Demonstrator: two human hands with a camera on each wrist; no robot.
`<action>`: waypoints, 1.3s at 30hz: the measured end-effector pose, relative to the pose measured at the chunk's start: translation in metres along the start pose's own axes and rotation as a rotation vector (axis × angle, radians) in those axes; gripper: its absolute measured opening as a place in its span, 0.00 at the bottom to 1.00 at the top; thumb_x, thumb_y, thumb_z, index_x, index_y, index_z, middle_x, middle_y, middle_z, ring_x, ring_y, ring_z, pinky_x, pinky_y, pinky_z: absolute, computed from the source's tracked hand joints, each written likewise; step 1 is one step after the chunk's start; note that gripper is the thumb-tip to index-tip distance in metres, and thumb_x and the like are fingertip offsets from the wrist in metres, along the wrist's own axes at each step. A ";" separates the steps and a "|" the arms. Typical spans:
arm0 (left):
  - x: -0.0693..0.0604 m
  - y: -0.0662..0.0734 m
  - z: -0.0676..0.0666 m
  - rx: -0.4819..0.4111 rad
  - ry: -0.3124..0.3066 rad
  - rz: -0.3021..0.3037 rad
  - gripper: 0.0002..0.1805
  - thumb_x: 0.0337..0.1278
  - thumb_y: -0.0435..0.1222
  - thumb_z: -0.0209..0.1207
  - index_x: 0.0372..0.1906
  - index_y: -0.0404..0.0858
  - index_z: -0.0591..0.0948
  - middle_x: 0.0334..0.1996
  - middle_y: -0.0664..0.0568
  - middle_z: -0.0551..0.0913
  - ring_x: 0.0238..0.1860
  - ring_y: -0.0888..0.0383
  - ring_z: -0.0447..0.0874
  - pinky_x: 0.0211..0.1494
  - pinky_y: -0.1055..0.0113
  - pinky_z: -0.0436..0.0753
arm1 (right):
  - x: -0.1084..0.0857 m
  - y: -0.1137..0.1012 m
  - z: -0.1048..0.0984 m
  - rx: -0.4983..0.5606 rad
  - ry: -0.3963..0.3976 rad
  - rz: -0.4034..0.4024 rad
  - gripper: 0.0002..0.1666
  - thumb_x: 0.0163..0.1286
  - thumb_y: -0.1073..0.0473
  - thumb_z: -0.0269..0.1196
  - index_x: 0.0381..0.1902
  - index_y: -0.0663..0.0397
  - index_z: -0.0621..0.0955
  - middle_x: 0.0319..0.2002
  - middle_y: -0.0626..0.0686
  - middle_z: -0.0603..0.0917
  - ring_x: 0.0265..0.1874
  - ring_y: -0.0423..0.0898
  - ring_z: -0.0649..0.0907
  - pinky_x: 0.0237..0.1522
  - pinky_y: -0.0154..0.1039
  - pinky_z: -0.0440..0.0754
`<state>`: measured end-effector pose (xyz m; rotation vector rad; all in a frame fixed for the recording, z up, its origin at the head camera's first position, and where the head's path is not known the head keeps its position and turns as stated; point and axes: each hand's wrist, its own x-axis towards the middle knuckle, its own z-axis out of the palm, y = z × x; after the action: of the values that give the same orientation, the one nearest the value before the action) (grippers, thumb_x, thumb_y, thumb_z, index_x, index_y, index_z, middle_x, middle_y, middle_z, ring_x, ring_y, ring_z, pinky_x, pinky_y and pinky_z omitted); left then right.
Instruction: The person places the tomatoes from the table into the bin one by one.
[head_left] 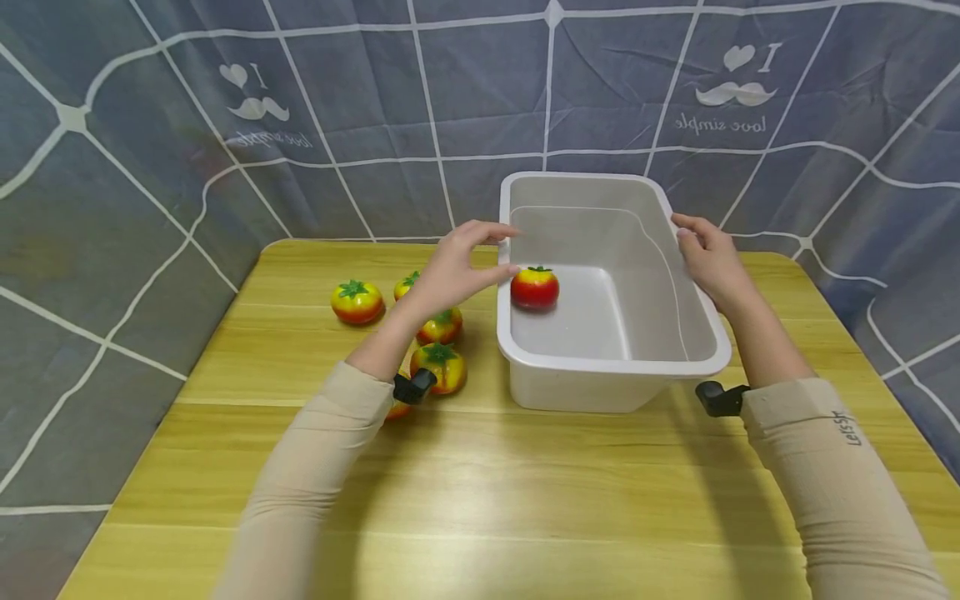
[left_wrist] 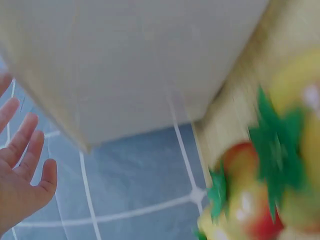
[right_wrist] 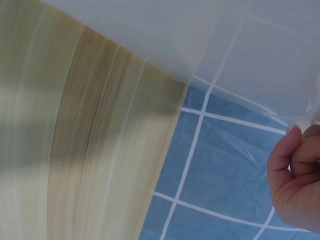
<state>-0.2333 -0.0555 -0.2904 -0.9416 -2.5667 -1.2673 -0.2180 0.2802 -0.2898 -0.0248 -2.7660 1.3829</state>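
A white bin [head_left: 585, 387] stands on the wooden table with one red tomato [head_left: 535, 289] inside, near its left wall. My left hand [head_left: 461, 267] is at the bin's left rim, fingers and thumb spread and holding nothing; the left wrist view shows the same hand [left_wrist: 22, 175] with fingers apart beside the bin [left_wrist: 130, 65]. My right hand [head_left: 711, 258] holds the bin's right rim; in the right wrist view the fingers of this hand [right_wrist: 297, 180] are curled at the rim of the bin [right_wrist: 150, 40].
Several red-yellow tomatoes with green tops, among them one at the far left [head_left: 357, 302] and one nearer the bin [head_left: 438, 367], lie left of the bin, partly under my left forearm. A grey-blue patterned cloth [head_left: 487, 100] hangs behind the table [head_left: 465, 500].
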 end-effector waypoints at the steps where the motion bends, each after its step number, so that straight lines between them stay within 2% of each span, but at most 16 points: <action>1: -0.003 -0.002 -0.004 0.000 0.006 -0.007 0.26 0.52 0.40 0.66 0.56 0.38 0.77 0.51 0.48 0.77 0.53 0.54 0.73 0.59 0.62 0.70 | 0.000 0.000 0.000 -0.001 -0.001 -0.002 0.32 0.75 0.47 0.36 0.71 0.58 0.56 0.62 0.69 0.66 0.50 0.57 0.73 0.31 0.23 0.73; 4: -0.011 -0.009 -0.017 0.012 0.025 -0.041 0.26 0.52 0.41 0.66 0.57 0.39 0.76 0.51 0.48 0.77 0.53 0.54 0.72 0.59 0.61 0.69 | -0.001 -0.001 0.000 -0.005 -0.005 -0.001 0.33 0.75 0.46 0.36 0.71 0.58 0.56 0.62 0.69 0.66 0.51 0.59 0.73 0.36 0.28 0.76; 6: -0.018 -0.015 -0.026 0.016 0.039 -0.058 0.26 0.52 0.40 0.66 0.57 0.39 0.76 0.51 0.49 0.77 0.53 0.54 0.71 0.59 0.59 0.69 | -0.001 -0.001 0.000 -0.005 -0.011 0.003 0.34 0.75 0.46 0.35 0.71 0.57 0.55 0.63 0.69 0.65 0.53 0.61 0.72 0.43 0.38 0.79; 9: -0.028 -0.025 -0.040 0.018 0.060 -0.087 0.26 0.53 0.40 0.65 0.57 0.40 0.76 0.52 0.48 0.76 0.54 0.53 0.71 0.56 0.57 0.69 | -0.001 -0.001 0.000 0.003 -0.015 0.008 0.34 0.75 0.45 0.35 0.72 0.57 0.55 0.64 0.69 0.64 0.55 0.62 0.71 0.52 0.54 0.74; 11: -0.034 -0.032 -0.048 0.020 0.077 -0.105 0.26 0.53 0.39 0.65 0.58 0.39 0.75 0.53 0.48 0.75 0.54 0.53 0.70 0.53 0.55 0.68 | -0.001 -0.001 0.000 0.005 -0.013 0.009 0.34 0.75 0.46 0.35 0.72 0.57 0.55 0.64 0.69 0.64 0.55 0.63 0.71 0.54 0.58 0.72; 13: -0.041 -0.041 -0.055 0.020 0.097 -0.131 0.26 0.53 0.39 0.65 0.58 0.39 0.75 0.53 0.47 0.75 0.53 0.52 0.70 0.50 0.54 0.68 | -0.001 -0.002 0.000 0.005 -0.010 0.008 0.33 0.75 0.46 0.35 0.72 0.57 0.55 0.63 0.69 0.64 0.55 0.62 0.71 0.53 0.56 0.73; 15: -0.047 -0.049 -0.062 0.027 0.118 -0.162 0.26 0.53 0.39 0.65 0.59 0.39 0.74 0.53 0.46 0.75 0.53 0.51 0.69 0.49 0.54 0.67 | -0.001 -0.002 0.000 -0.002 -0.007 0.010 0.33 0.75 0.46 0.35 0.71 0.57 0.55 0.63 0.69 0.65 0.54 0.60 0.71 0.49 0.48 0.76; 19: -0.060 -0.067 -0.074 0.023 0.163 -0.230 0.27 0.53 0.39 0.65 0.59 0.38 0.74 0.53 0.44 0.75 0.54 0.49 0.68 0.51 0.52 0.67 | 0.000 -0.001 0.000 -0.002 -0.005 0.008 0.33 0.75 0.46 0.36 0.71 0.57 0.56 0.61 0.69 0.66 0.52 0.58 0.72 0.39 0.32 0.75; 22: -0.069 -0.083 -0.081 0.005 0.195 -0.289 0.28 0.53 0.41 0.65 0.60 0.38 0.73 0.55 0.42 0.74 0.55 0.47 0.67 0.54 0.50 0.66 | 0.000 0.000 0.000 0.004 -0.004 0.005 0.32 0.75 0.47 0.36 0.71 0.57 0.56 0.61 0.69 0.66 0.51 0.57 0.72 0.35 0.27 0.74; 27: -0.085 -0.106 -0.086 -0.017 0.221 -0.371 0.30 0.53 0.42 0.65 0.61 0.37 0.71 0.58 0.41 0.71 0.58 0.45 0.65 0.58 0.46 0.63 | -0.001 0.000 0.000 0.016 -0.006 0.001 0.32 0.75 0.47 0.36 0.71 0.58 0.56 0.61 0.69 0.67 0.50 0.56 0.73 0.31 0.23 0.74; 33: -0.096 -0.125 -0.085 -0.021 0.221 -0.412 0.32 0.52 0.39 0.66 0.62 0.35 0.69 0.60 0.38 0.68 0.59 0.42 0.63 0.60 0.45 0.63 | -0.001 0.001 0.000 0.011 -0.008 0.004 0.32 0.75 0.47 0.36 0.71 0.58 0.56 0.62 0.69 0.66 0.51 0.58 0.73 0.31 0.23 0.74; 39: -0.104 -0.137 -0.083 -0.040 0.208 -0.454 0.35 0.51 0.39 0.66 0.65 0.35 0.67 0.63 0.36 0.65 0.61 0.37 0.60 0.61 0.42 0.63 | 0.000 0.000 0.000 0.023 -0.009 0.003 0.32 0.76 0.48 0.36 0.71 0.58 0.56 0.62 0.69 0.66 0.51 0.57 0.73 0.30 0.22 0.74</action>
<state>-0.2431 -0.2296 -0.3677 -0.2102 -2.6774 -1.4318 -0.2179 0.2803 -0.2898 -0.0224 -2.7585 1.4183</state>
